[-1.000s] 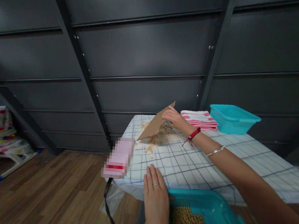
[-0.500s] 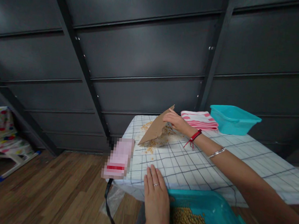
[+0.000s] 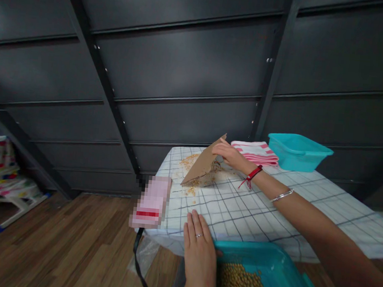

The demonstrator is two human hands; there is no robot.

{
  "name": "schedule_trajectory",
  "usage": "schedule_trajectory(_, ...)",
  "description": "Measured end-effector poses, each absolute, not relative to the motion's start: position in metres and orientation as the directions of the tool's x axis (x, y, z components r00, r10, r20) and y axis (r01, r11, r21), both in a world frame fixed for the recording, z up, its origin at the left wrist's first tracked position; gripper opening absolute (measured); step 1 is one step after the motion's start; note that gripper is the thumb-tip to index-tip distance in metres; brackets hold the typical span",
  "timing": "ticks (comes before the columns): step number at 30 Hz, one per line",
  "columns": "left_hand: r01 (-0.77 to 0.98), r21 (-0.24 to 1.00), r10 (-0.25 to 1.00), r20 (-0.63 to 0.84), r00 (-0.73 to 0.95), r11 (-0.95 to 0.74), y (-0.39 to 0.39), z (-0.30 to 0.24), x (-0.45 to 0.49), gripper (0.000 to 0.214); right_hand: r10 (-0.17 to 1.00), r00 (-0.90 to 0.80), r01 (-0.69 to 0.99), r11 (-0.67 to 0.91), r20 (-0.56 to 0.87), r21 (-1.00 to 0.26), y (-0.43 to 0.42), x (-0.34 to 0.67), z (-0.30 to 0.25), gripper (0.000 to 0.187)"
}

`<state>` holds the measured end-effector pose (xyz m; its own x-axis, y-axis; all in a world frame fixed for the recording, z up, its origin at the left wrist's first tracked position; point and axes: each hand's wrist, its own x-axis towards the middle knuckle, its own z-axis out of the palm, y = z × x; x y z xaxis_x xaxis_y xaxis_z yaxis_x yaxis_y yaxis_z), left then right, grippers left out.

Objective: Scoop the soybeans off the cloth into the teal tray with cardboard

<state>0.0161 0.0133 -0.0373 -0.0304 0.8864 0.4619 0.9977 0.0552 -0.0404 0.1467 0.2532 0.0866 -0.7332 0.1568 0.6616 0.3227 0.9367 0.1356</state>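
A bent piece of brown cardboard (image 3: 203,163) stands tilted on the checked tablecloth (image 3: 239,214), its top edge pinched in my right hand (image 3: 228,153). Yellowish beans or grains (image 3: 191,191) lie scattered in front of the cardboard and behind it, along with brown debris to its right. My left hand (image 3: 199,251) lies flat, fingers stretched out over the table's near edge. Against its right side is a teal basin (image 3: 278,262), partly out of view, with many round tan beans (image 3: 241,284) inside. The left thumb is mostly hidden.
A folded pink-and-white striped cloth (image 3: 256,152) and another turquoise basin (image 3: 299,155) stand at the table's back right. On the left edge lies a pixelated pink object (image 3: 151,202) near a black strap (image 3: 139,255). Dark metal panelling (image 3: 191,72) rises behind the table.
My right hand has shifted slightly to the right with the cardboard, uncovering a little more of the grains behind it. The left hand keeps its place on the table edge.
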Motion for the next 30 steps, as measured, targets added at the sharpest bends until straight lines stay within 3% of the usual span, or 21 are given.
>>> schedule_trajectory(8,0.997,-0.051,0.882,0.47,-0.023,0.054,0.014,-0.039,0.013,0.06,0.106,-0.78,0.254,0.954,0.617,0.158,0.247,0.129,0.08,0.043)
schedule_trajectory(20,0.993,-0.09,0.896,0.444,-0.026,0.074,0.013,-0.035,0.015,0.071,0.105,-0.79,0.253,0.953,0.604,0.167,0.234,0.18,0.098,0.047)
schedule_trajectory(30,0.992,-0.114,0.89,0.456,-0.001,0.06,0.012,-0.031,0.014,0.074,0.156,-0.743,0.371,0.905,0.651,0.207,0.232,0.167,0.093,0.047)
